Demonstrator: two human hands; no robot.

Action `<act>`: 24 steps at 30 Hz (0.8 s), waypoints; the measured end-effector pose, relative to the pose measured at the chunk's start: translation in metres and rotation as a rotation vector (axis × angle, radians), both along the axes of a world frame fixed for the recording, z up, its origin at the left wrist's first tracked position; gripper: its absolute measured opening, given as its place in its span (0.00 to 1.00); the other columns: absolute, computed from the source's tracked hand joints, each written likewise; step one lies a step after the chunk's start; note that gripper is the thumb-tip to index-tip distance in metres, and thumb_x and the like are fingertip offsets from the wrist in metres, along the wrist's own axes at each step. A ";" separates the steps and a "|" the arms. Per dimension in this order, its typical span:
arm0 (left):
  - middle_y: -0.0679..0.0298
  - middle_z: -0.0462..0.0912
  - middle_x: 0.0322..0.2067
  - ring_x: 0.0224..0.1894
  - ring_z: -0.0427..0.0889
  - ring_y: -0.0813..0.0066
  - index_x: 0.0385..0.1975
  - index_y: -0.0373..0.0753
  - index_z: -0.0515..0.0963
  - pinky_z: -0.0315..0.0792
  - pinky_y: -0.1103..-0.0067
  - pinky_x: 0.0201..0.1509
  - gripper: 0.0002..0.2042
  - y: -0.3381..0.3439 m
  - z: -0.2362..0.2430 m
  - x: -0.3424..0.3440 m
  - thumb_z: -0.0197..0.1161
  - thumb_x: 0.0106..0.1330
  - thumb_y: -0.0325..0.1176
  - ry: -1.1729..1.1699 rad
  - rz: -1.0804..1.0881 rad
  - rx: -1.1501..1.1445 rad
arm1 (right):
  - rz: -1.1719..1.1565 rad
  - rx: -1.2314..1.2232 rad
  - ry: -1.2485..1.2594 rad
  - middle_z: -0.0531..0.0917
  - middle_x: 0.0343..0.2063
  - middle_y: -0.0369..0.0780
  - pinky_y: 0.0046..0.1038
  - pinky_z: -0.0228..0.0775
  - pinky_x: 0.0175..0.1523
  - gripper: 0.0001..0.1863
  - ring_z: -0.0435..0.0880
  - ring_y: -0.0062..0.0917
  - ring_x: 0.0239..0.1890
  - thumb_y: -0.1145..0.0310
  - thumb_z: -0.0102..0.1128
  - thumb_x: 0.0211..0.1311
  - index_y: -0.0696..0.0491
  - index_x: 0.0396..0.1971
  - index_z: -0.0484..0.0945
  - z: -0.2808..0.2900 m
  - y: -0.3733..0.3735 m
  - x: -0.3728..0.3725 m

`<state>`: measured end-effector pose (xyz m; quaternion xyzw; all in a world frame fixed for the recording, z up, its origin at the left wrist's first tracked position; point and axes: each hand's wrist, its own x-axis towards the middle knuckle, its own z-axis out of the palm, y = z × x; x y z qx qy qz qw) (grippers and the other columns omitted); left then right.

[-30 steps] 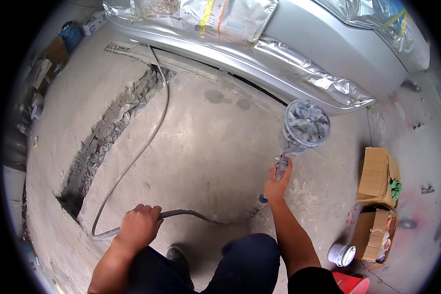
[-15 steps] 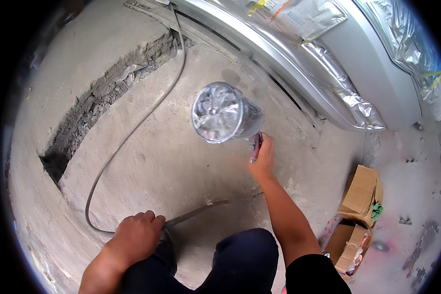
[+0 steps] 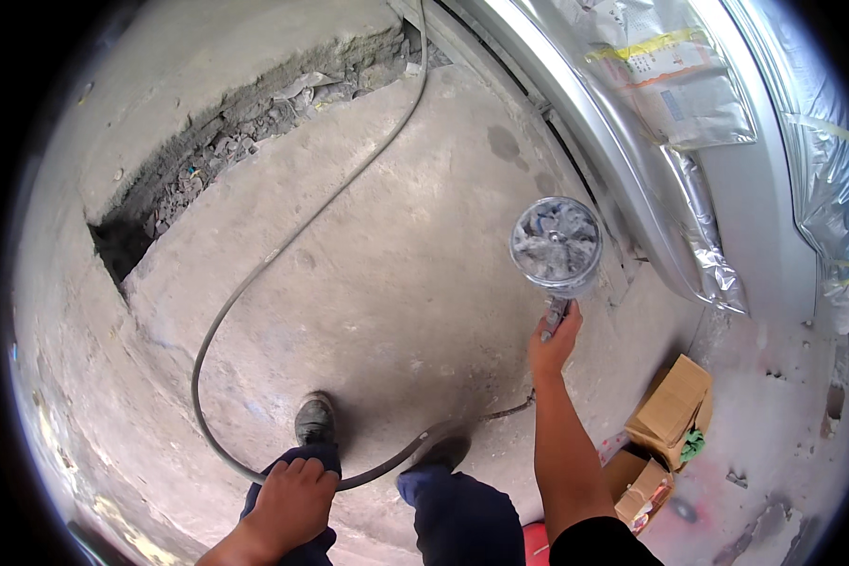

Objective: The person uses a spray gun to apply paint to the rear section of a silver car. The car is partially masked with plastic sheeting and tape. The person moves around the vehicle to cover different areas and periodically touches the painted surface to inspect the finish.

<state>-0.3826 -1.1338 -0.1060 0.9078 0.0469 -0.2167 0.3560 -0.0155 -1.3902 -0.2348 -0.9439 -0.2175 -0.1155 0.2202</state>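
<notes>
My left hand [image 3: 295,496] is closed around the grey hose [image 3: 207,397] near my legs at the bottom. The hose runs from there in a long loop up to the top of the floor. My right hand [image 3: 554,345] grips the handle of a spray gun [image 3: 557,315], with a large clear cup [image 3: 555,241] on top, smeared with grey and white. The gun is held out to the right of centre, left of a silver car body [image 3: 754,213] partly covered with foil, paper and yellow tape. A short hose end runs down to near my right wrist.
A broken trench [image 3: 123,250] with rubble cuts the concrete floor [image 3: 377,283] at the upper left. Two cardboard boxes [image 3: 673,401], one with a green cloth, lie at the lower right beside a red object [image 3: 535,545]. My boot [image 3: 315,418] shows below the hose loop.
My view has swung so that the car stands more upright on the right. The gun and cup went left, then back right and lower. My left hand on the hose has moved down and right.
</notes>
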 end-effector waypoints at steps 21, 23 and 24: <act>0.64 0.71 0.22 0.29 0.75 0.62 0.14 0.43 0.73 0.64 0.64 0.35 0.09 -0.033 0.006 -0.090 0.66 0.47 0.36 0.102 0.495 0.095 | 0.015 -0.089 0.136 0.69 0.46 0.51 0.36 0.68 0.51 0.34 0.72 0.45 0.48 0.76 0.61 0.47 0.61 0.57 0.60 0.088 0.006 -0.070; 0.64 0.71 0.22 0.29 0.75 0.62 0.14 0.44 0.72 0.64 0.65 0.35 0.09 -0.023 0.015 -0.085 0.67 0.47 0.36 0.086 0.450 0.118 | -0.068 -0.069 0.100 0.68 0.48 0.51 0.35 0.68 0.53 0.33 0.71 0.45 0.49 0.80 0.55 0.50 0.62 0.59 0.59 0.093 -0.012 -0.085; 0.64 0.71 0.22 0.29 0.75 0.62 0.15 0.44 0.73 0.65 0.64 0.36 0.09 -0.017 0.021 -0.080 0.67 0.47 0.36 0.095 0.447 0.126 | -0.106 -0.043 0.092 0.68 0.49 0.52 0.35 0.68 0.53 0.32 0.71 0.45 0.50 0.81 0.53 0.51 0.62 0.60 0.58 0.104 -0.008 -0.089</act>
